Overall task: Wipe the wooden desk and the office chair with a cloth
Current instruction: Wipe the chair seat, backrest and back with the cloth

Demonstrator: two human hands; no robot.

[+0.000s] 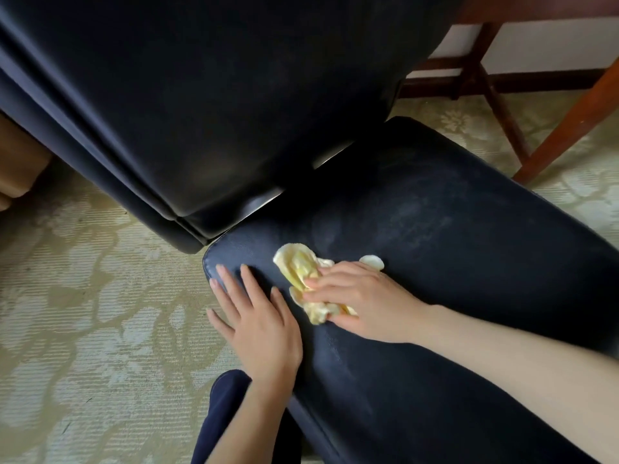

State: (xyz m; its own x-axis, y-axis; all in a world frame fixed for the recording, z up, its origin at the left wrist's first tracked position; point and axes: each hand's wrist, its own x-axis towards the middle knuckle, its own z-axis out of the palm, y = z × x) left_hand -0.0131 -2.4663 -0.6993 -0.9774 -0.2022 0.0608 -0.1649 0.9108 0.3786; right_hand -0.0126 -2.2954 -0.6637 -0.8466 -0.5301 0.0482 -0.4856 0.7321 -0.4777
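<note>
The office chair fills the view: a dark leather seat (452, 249) and its backrest (201, 105) rising at the upper left. A crumpled yellow cloth (299, 272) lies on the seat near its left corner. My right hand (361, 303) presses down on the cloth, fingers closed over it. My left hand (258, 316) rests flat on the seat's left edge with fingers spread, holding nothing. The wooden desk shows only as reddish-brown legs and braces (566, 128) at the upper right.
A pale patterned carpet (83, 313) covers the floor around the chair. My dark trouser leg (221, 416) is beside the seat at the bottom. A tan piece of furniture (16, 162) stands at the left edge. A white wall is behind the desk legs.
</note>
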